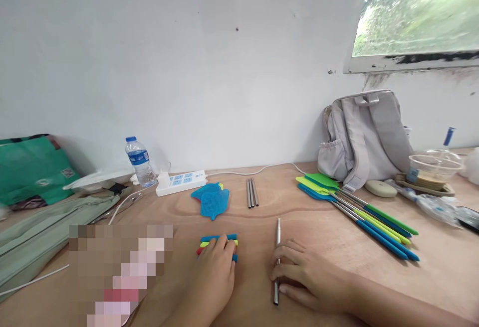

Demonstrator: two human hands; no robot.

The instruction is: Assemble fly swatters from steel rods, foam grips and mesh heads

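Note:
My left hand point(219, 264) lies over a small row of coloured plastic handles point(219, 238), blue, yellow and red, its bent fingers covering much of them. My right hand point(299, 272) has its fingers around a silver metal tube point(278, 232), which points away from me on the table. Behind my left hand is a pile of fly swatter heads point(214, 201), blue on top. Three more metal tubes point(252, 193) lie side by side farther back. To the right, several assembled fly swatters point(359, 212) with green, yellow and blue heads and handles are fanned out.
A white power strip point(181, 182) and a water bottle point(140, 162) stand near the wall. A grey backpack point(368, 135), a beige case point(380, 188) and a plastic cup point(430, 170) are at right. Green cloth point(48, 227) and a blurred-out patch point(123, 272) lie at left.

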